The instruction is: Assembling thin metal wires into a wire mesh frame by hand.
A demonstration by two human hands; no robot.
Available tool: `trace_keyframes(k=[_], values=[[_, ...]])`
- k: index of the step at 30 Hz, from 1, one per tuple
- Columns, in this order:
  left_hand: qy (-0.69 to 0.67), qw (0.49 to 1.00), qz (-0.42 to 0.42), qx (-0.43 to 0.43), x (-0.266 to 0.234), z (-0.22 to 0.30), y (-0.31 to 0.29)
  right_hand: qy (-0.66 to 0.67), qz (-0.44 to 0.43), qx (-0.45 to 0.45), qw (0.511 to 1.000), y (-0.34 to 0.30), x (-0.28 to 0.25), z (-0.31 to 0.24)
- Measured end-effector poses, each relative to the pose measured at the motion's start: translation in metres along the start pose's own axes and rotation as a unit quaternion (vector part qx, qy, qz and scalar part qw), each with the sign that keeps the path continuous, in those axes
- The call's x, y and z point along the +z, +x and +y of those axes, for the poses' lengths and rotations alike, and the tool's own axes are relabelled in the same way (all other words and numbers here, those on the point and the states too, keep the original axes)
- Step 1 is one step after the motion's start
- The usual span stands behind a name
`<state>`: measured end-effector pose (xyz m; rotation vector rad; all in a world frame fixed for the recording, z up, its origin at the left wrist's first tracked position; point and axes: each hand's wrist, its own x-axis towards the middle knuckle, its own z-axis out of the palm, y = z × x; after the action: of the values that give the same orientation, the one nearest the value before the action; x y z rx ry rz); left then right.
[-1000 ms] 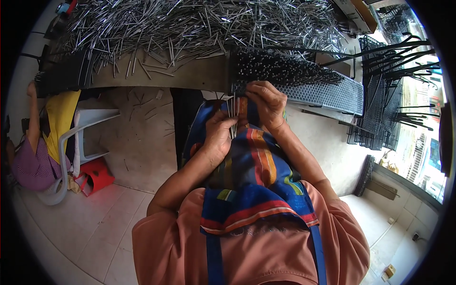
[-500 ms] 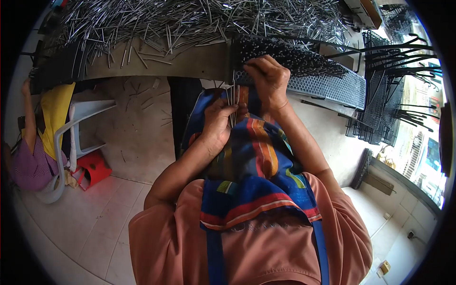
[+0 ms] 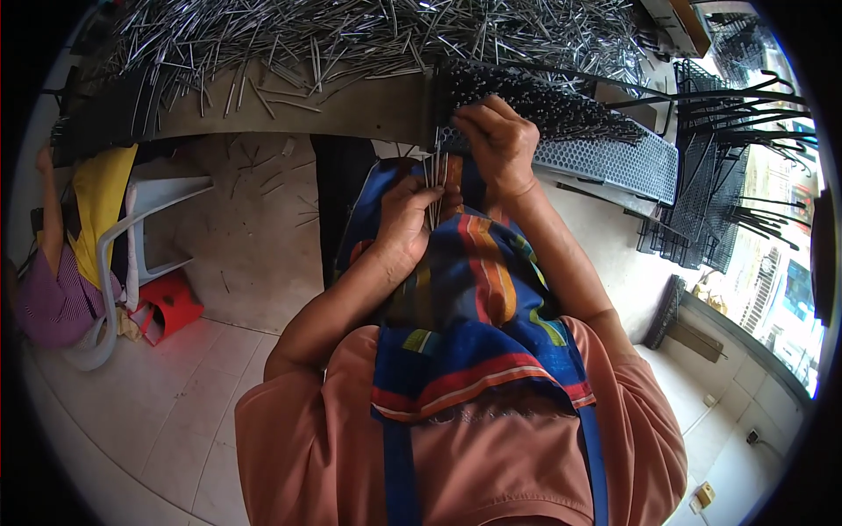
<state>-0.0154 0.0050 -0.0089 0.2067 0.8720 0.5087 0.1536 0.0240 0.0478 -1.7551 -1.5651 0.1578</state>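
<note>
My left hand [image 3: 410, 213] grips a small bundle of thin metal rods [image 3: 436, 180] that stand upright over my colourful striped apron [image 3: 469, 289]. My right hand [image 3: 495, 140] pinches the top of a rod at the front edge of a perforated grey tray [image 3: 605, 156], which is packed with rods standing in its holes. A large loose heap of the same metal rods [image 3: 351, 39] covers the workbench [image 3: 342, 105] beyond both hands.
Black wire racks [image 3: 728, 175] stand at the right by a window. A white plastic chair [image 3: 149, 228] and a red stool [image 3: 171, 302] stand on the tiled floor at left, where another person [image 3: 53, 280] in a striped top sits. Stray rods lie under the bench.
Both hands have stayed at the tray's front edge; the right hand has shifted slightly along it while the left keeps the bundle.
</note>
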Motion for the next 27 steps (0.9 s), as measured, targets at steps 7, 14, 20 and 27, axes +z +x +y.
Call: trace_keyframes(k=[7, 14, 20, 27], values=[[-0.014, 1.000, -0.001, -0.003, 0.003, 0.002, 0.000, -0.086, -0.001, -0.082, 0.993, 0.008, 0.001, -0.003], [0.000, 1.000, 0.004, -0.006, 0.006, 0.006, -0.004, -0.099, 0.025, -0.087, 0.991, -0.006, -0.008, 0.004], [0.007, 1.000, -0.004, -0.010, 0.001, 0.002, -0.003, -0.079, 0.053, -0.073, 0.993, -0.023, -0.015, 0.025], [-0.021, 1.000, -0.003, -0.016, 0.011, 0.000, -0.005, -0.061, 0.048, -0.069, 0.995, -0.015, -0.014, 0.023]])
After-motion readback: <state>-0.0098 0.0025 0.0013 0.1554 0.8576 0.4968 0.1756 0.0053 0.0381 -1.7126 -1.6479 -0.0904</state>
